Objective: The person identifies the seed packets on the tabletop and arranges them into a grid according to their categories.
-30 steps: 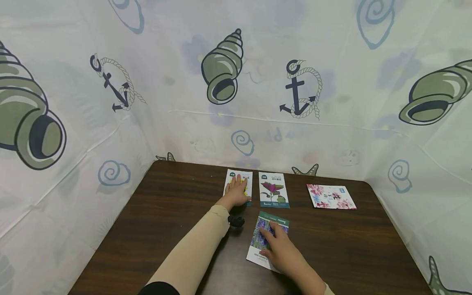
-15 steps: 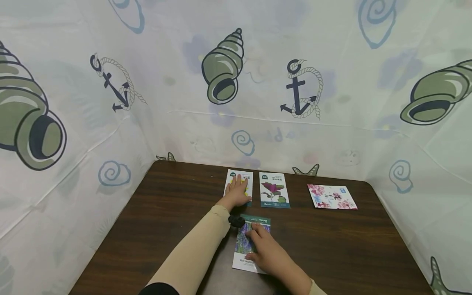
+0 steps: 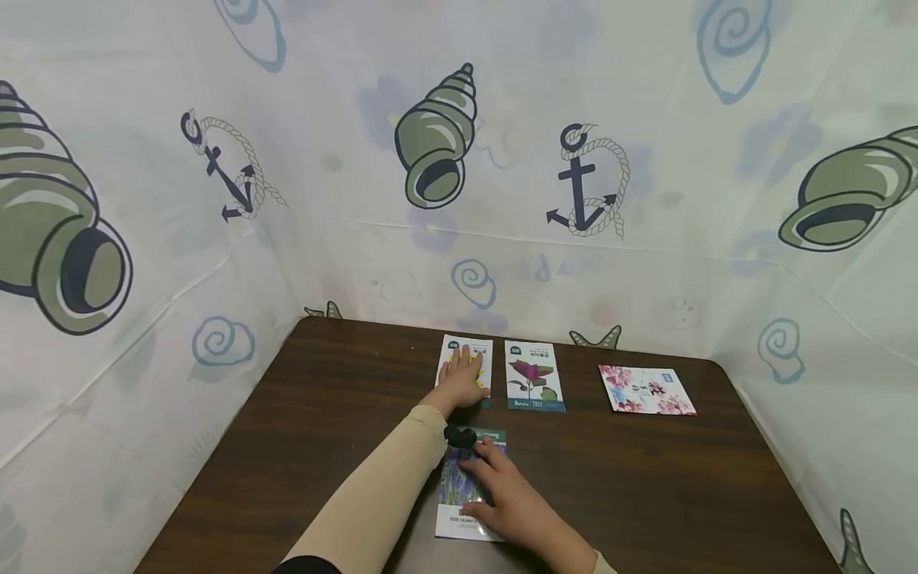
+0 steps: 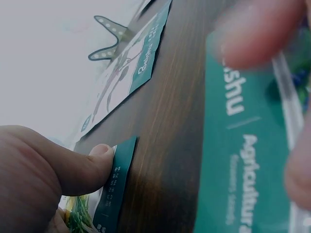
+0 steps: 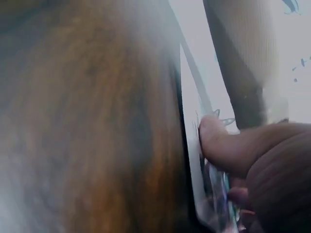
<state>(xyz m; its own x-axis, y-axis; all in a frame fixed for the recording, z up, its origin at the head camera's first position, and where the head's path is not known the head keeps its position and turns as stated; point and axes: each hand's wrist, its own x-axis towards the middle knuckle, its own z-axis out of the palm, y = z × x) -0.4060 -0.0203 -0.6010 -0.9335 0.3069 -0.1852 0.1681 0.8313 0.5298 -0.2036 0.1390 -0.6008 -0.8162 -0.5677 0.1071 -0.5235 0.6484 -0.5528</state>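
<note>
My left hand (image 3: 461,384) rests spread on a white seed packet (image 3: 449,349) with yellow flowers, covering most of it. In the left wrist view the thumb presses beside its dark green lower band (image 4: 114,194). My right hand (image 3: 511,501) lies on a lavender-pictured seed packet (image 3: 459,482) with green and white ends. Thumb and fingers are spread over its face, and the packet sits flat on the table. Its green end is partly hidden by the left wrist. Just right of the left hand lies another seed packet (image 3: 532,375) showing a magenta flower.
A pink-blossom packet (image 3: 649,391) lies sideways at the back right of the dark wooden table (image 3: 645,486). White patterned cloth (image 3: 344,159) encloses the table behind and on both sides. A small black object (image 3: 460,436) sits at the left wrist.
My right hand has slid the lavender packet to the left, turning it straighter, until its green end lies by the left wrist. The left hand stays in place.
</note>
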